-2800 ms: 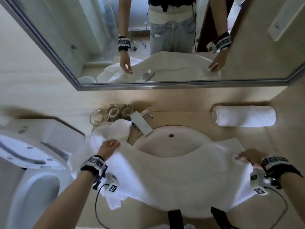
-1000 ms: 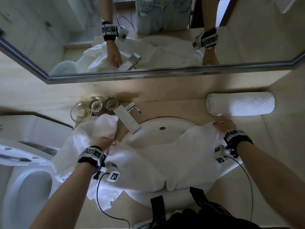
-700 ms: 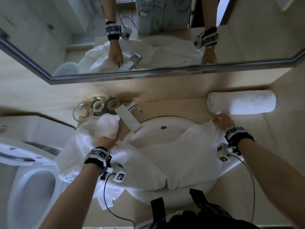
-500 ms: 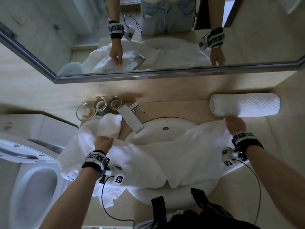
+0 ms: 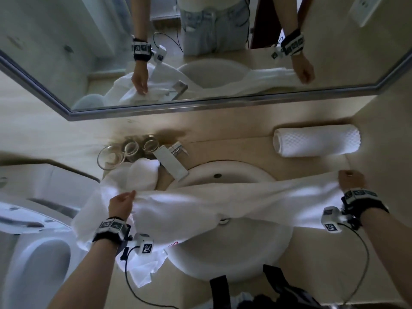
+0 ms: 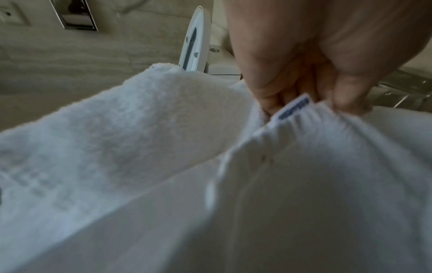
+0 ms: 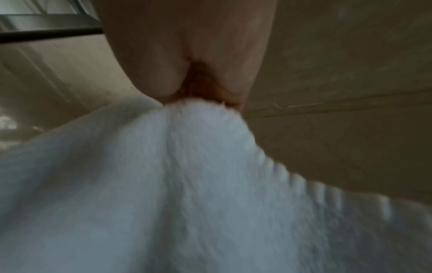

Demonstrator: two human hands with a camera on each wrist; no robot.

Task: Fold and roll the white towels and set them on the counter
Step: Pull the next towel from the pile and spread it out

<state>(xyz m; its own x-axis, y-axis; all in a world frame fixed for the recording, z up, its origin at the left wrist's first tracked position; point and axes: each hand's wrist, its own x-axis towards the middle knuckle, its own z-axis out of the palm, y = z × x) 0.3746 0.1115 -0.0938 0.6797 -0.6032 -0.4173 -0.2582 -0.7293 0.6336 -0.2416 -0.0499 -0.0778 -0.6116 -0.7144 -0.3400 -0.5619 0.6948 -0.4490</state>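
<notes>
While a white towel (image 5: 234,204) is stretched across the round washbasin (image 5: 234,253), its two far corners are held up, one in each hand. At the left end the hem is pinched between thumb and curled fingers of the left hand (image 5: 120,202), and in the left wrist view a small blue label (image 6: 293,109) sewn into that hem is seen right at the fingertips (image 6: 268,99). At the right end the cloth is gripped by the right hand (image 5: 351,181), whose fingers are closed over a bunched corner in the right wrist view, though that picture is blurred and the exact hold cannot quite be made out. Between the hands the towel is drawn into a long band over the front half of the bowl, with its near edge hanging down toward the person. A second, crumpled white towel (image 5: 138,177) is heaped on the counter (image 5: 245,150) to the left of the basin, just beside the chrome faucet (image 5: 171,162). Behind that heap three glass tumblers (image 5: 131,149) are grouped against the wall. A finished rolled towel (image 5: 316,140) is laid on the counter at the back right, well apart from both hands. Both hands and the stretched towel are reflected in the mirror (image 5: 200,63) above.
</notes>
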